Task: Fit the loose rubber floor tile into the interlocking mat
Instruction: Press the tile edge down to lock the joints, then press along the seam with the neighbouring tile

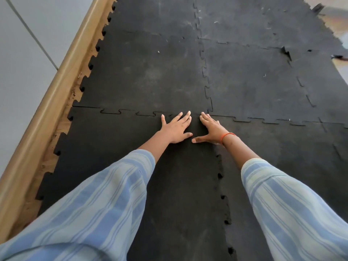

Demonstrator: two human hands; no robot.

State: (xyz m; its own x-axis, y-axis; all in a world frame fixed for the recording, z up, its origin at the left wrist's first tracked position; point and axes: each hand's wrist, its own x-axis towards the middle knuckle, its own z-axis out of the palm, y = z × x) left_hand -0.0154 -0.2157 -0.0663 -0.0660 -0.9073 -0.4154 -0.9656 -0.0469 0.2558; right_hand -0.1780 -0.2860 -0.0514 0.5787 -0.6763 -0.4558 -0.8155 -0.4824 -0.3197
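A black rubber tile (180,185) lies nearest me at lower centre, its toothed far edge meeting the mat (150,72) along a jigsaw seam (128,113). Its right edge (222,196) shows open gaps between the teeth beside the neighbouring tile (282,144). My left hand (176,129) rests flat, palm down and fingers spread, on the tile's far edge by the seam. My right hand (210,129), with an orange band on the wrist, lies flat beside it at the corner where the tiles meet. Neither hand holds anything.
A light wooden skirting board (56,102) runs diagonally along the mat's left side below a grey wall (22,63). A strip of wooden floor (64,125) shows between them. At far right a tile corner (287,52) is lifted and bare floor (340,70) shows.
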